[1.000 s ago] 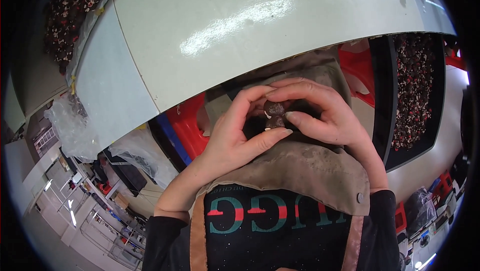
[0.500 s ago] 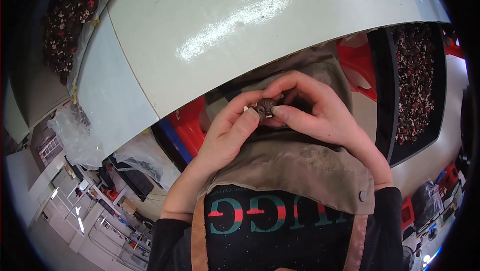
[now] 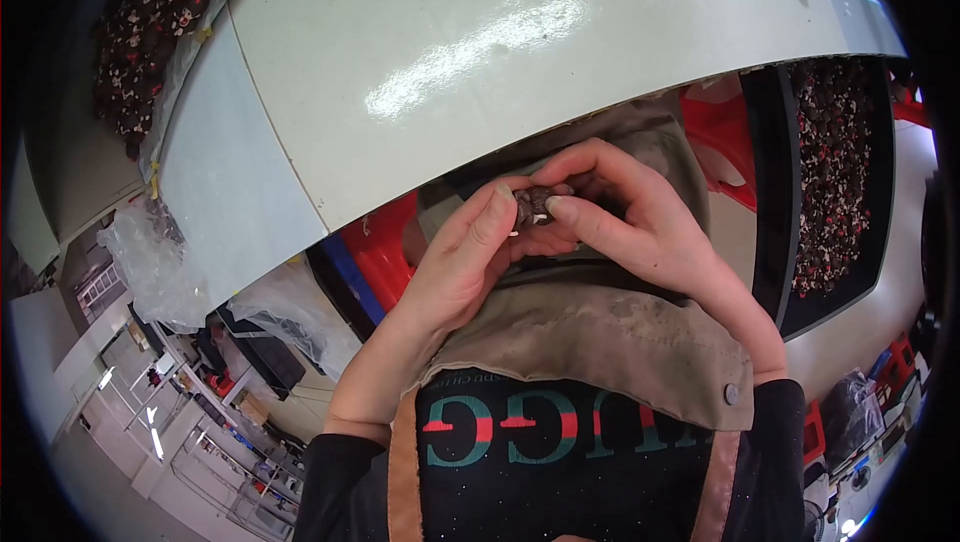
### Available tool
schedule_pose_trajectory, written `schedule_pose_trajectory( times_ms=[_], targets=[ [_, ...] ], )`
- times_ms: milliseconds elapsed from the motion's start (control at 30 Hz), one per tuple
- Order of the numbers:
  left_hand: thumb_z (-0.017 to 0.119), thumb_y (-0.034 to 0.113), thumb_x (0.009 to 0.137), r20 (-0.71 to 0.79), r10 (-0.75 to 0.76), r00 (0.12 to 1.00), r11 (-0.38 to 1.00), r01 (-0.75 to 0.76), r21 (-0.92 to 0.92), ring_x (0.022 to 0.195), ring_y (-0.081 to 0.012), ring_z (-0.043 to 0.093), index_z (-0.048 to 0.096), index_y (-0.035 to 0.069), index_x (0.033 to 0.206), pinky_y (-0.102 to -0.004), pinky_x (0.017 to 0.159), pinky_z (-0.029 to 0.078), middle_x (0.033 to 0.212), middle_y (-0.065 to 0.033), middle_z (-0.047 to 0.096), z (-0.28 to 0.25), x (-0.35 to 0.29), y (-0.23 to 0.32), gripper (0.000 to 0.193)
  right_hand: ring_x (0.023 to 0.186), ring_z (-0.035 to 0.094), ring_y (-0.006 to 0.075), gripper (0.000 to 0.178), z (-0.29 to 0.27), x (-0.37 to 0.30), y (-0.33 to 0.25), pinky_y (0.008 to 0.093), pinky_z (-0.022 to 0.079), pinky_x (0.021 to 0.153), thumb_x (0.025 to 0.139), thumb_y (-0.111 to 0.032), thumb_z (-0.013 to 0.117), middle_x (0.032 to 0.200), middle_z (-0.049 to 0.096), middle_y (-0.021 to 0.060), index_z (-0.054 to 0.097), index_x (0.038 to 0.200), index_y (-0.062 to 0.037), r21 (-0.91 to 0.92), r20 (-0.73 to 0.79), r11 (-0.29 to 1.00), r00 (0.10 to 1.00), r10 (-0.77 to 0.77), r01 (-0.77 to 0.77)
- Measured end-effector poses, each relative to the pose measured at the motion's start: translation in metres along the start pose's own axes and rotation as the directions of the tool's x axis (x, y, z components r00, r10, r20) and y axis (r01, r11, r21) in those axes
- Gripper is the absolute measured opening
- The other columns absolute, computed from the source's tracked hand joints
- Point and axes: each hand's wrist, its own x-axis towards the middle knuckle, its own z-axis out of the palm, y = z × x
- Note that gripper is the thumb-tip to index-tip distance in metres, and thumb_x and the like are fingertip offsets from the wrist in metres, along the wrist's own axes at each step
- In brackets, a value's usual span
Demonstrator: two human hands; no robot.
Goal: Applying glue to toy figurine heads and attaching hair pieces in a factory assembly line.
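Between both hands, just in front of the table edge, is a small dark brown lumpy piece (image 3: 537,205) with whitish bits on its surface. My left hand (image 3: 468,242) grips its left side, thumb on top and fingers curled beneath. My right hand (image 3: 625,207) pinches the other side between thumb and fingertips. The fingers hide much of the piece, and its exact kind is too small to make out. Below the hands, a brown apron (image 3: 590,332) lies across my lap.
A pale, glossy table (image 3: 450,132) spans the far side. On the right stands a black crate (image 3: 882,212) full of similar brown, red and white pieces (image 3: 830,172). Another pile (image 3: 160,32) lies at the far left. Clear plastic bags (image 3: 155,262) hang beside the table.
The brown piece has turned in my fingers. My left thumb has shifted up along its side, and the left fingers now show beneath it. The view has moved slightly.
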Motion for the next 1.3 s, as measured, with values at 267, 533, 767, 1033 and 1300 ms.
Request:
schedule_pose_trajectory(
  times_ms=[267,533,767,1033,1300],
  targets=[
    [0.023,0.054,0.095,0.029,-0.036,0.999,0.999,0.036,-0.014,0.108,-0.0223,0.055,0.047,0.001,0.121,-0.0374,0.094,0.042,0.114,-0.0134,0.057,0.005,0.003,-0.003,0.063,0.088,0.057,0.0169,0.041,0.003,0.001,0.009,0.0270,0.048,0.074,0.073,-0.005,0.071,0.114,0.053,0.0094,0.053,0.110,-0.0060,-0.430,-0.074,0.831,0.903,-0.423,0.354],
    [0.020,0.053,0.096,0.059,-0.015,0.998,0.999,0.017,-0.045,0.111,-0.0224,0.053,0.046,0.001,0.122,-0.0377,0.095,0.042,0.116,-0.0137,0.056,0.004,0.004,-0.004,0.064,0.084,0.058,0.0197,0.037,0.003,0.001,0.004,0.0289,0.050,0.071,0.072,-0.006,0.072,0.113,0.053,0.0098,0.057,0.105,-0.0067,-0.498,-0.028,0.790,0.904,-0.427,0.358],
    [0.028,0.049,0.097,0.048,-0.019,0.999,0.990,0.025,-0.135,0.112,-0.0208,0.052,0.043,0.001,0.127,-0.0369,0.095,0.043,0.119,-0.0115,0.053,0.001,0.003,-0.008,0.058,0.101,0.055,0.0229,0.034,0.001,0.000,0.000,0.0297,0.047,0.080,0.077,-0.002,0.065,0.117,0.053,0.0113,0.056,0.109,-0.0040,-0.486,0.002,0.810,0.928,-0.373,0.327],
    [0.047,0.038,0.094,0.053,0.022,0.998,0.969,-0.008,-0.248,0.110,-0.0160,0.051,0.036,0.002,0.134,-0.0341,0.094,0.043,0.120,-0.0077,0.051,-0.005,-0.002,-0.012,0.055,0.100,0.056,0.0217,0.034,-0.004,0.002,-0.002,0.0292,0.046,0.081,0.081,-0.003,0.062,0.114,0.055,0.0118,0.055,0.114,-0.0027,-0.466,0.030,0.812,0.923,-0.384,0.352],
    [0.044,0.018,0.097,0.167,0.050,0.985,0.950,0.005,-0.314,0.118,-0.0164,0.047,0.032,0.006,0.138,-0.0324,0.096,0.043,0.132,-0.0112,0.045,-0.007,0.001,-0.013,0.044,0.097,0.056,0.0200,0.041,-0.008,0.000,0.000,0.0292,0.045,0.082,0.079,-0.007,0.066,0.112,0.056,0.0101,0.053,0.118,-0.0035,-0.464,-0.009,0.812,0.915,-0.403,0.353]
  ],
)
